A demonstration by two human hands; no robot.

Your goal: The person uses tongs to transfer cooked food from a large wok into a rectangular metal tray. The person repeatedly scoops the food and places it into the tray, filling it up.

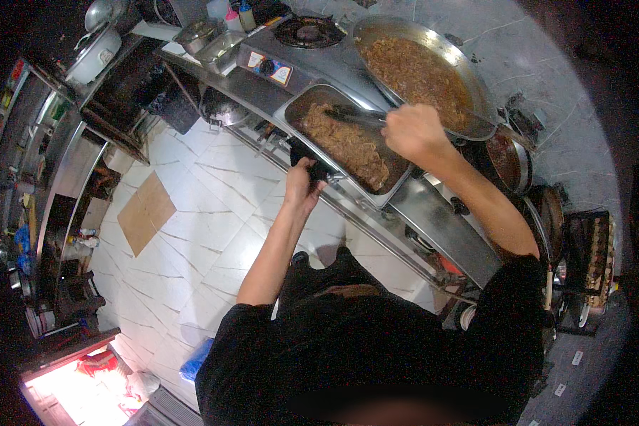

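My right hand is closed on the handle of a dark-headed utensil, whose head lies in brown cooked food. That food, which looks like shredded or sliced meat, sits in a deep rectangular steel pan. With my left hand I grip a black cloth or holder at the pan's near long side. Just beyond stands a wide round metal pan with more brown food in sauce, close behind my right hand. The exact kind of utensil cannot be told.
A gas burner is at the upper middle, with steel containers and squeeze bottles to its left. Another pan with dark red contents stands right of the round pan. A cardboard piece lies on the tiled floor.
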